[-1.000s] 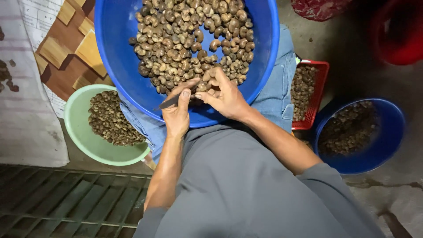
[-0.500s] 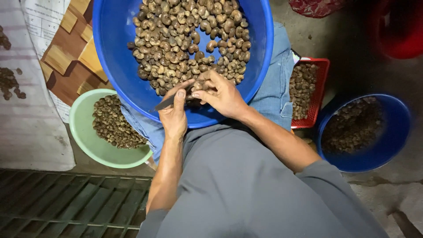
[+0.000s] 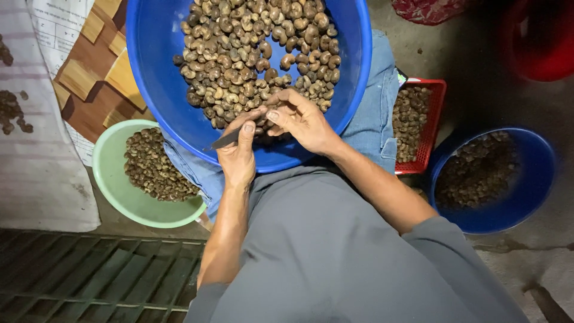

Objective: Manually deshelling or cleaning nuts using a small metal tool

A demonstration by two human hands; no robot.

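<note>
The left hand has its grip closed around a knife, thumb along the blade. Just right of it, the right hand pinches a nut, mostly hidden by fingers, over the blue basin.

A concrete floor is seen, carrying a green bowl at eight o'clock, a red basket and a smaller blue tub at three o'clock, and a metal grate at seven.
</note>
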